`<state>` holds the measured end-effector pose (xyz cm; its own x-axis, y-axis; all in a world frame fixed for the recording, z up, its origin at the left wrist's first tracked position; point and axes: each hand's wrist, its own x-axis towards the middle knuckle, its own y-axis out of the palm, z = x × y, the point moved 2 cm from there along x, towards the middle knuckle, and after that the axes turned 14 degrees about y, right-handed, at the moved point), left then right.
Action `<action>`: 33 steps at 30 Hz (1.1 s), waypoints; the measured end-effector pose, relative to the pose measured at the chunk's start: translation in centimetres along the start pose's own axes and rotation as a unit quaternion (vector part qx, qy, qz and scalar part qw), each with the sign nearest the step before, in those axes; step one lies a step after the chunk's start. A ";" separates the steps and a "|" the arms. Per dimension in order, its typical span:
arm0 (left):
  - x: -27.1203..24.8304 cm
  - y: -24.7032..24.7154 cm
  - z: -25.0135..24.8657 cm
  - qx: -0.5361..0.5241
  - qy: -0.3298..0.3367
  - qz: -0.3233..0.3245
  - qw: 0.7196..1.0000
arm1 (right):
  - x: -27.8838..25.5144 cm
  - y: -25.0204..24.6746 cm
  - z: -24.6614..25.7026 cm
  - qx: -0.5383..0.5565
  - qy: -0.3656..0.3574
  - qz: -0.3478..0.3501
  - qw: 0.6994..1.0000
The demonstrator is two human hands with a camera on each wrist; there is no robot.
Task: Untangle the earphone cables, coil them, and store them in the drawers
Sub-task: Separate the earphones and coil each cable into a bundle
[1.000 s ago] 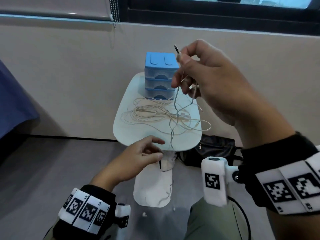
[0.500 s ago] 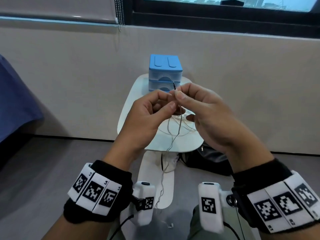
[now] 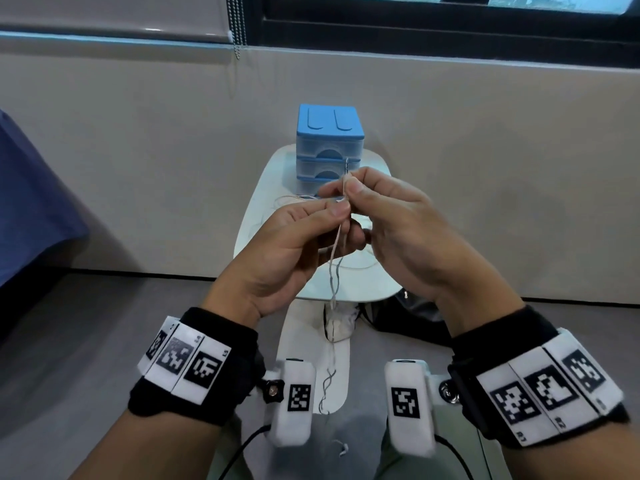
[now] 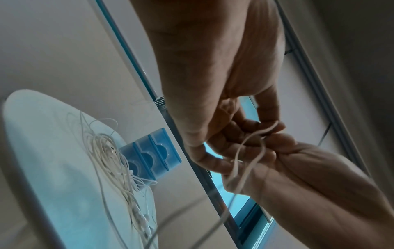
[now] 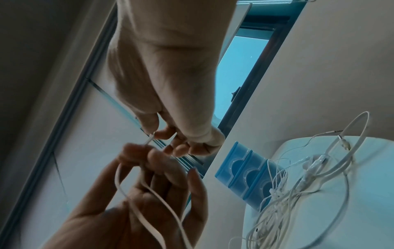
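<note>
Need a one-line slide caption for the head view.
Both hands, left hand and right hand, pinch the plug end of an earphone cable above the white table, blue drawer unit behind.

White earphone cable [image 3: 335,271] dangles; tangled cables [image 5: 298,182] lie before blue drawers [image 3: 329,147].

Blocking the far edge of the small white table [image 3: 273,174]: blue drawer unit [image 3: 329,147], backed against the wall. Sprawled just before the drawer fronts: tangled earphone cables [image 5: 283,188]. Open to approach: bare near part of the tabletop, either side.
</note>
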<state>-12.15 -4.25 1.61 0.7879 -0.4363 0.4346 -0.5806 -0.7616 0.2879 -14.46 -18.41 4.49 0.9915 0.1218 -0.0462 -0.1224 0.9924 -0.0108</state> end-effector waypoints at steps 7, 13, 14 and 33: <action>-0.5 -1.2 0.5 0.005 -0.021 0.022 1.000 | 2.8 -4.0 1.0 0.163 -0.005 -0.146 0.976; -0.7 -1.8 0.8 0.021 -0.054 0.036 0.998 | 5.1 -10.0 -2.5 0.343 0.044 -0.235 0.908; -0.8 -1.8 0.9 0.021 -0.061 0.040 0.997 | 5.3 -11.3 -3.3 0.371 0.053 -0.258 0.890; 0.9 -3.1 -4.9 0.035 -0.019 0.025 0.999 | 0.8 -20.5 -25.1 0.374 0.309 -0.475 0.734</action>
<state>-10.61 0.06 5.26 0.7664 -0.4917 0.4134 -0.6047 -0.7694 0.2058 -12.25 -39.01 -20.40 0.3756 -0.4329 -0.8195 0.8993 0.3840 0.2093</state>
